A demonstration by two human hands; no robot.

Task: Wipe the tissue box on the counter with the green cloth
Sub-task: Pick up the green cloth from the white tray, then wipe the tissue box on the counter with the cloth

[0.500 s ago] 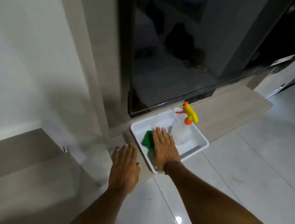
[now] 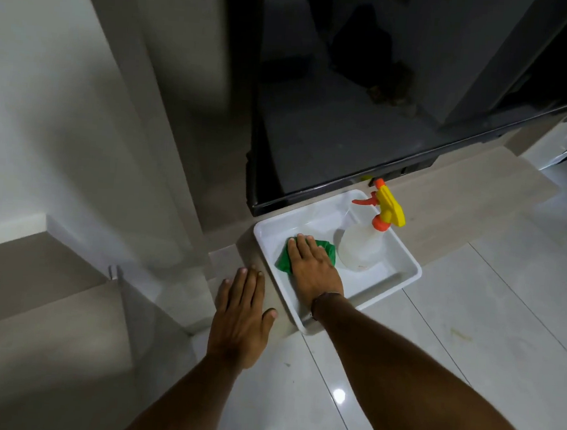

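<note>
A crumpled green cloth (image 2: 283, 261) lies in a white plastic tray (image 2: 407, 260) on a low wooden ledge. My right hand (image 2: 312, 268) rests flat on top of the cloth, fingers straight and together, with green showing on both sides of it; the thumb is hidden. My left hand (image 2: 240, 316) lies palm down, fingers spread, on the ledge just left of the tray's near corner and holds nothing. No tissue box or counter is in view.
A clear spray bottle (image 2: 361, 246) with a yellow and orange trigger head stands in the tray right of the cloth. A dark glossy cabinet front (image 2: 334, 117) rises behind the tray. Glossy white floor tiles (image 2: 471, 314) spread to the right; a pale wall panel stands on the left.
My right hand has slid a little further over the green cloth, so green now shows on its right side too. My left hand stays where it was.
</note>
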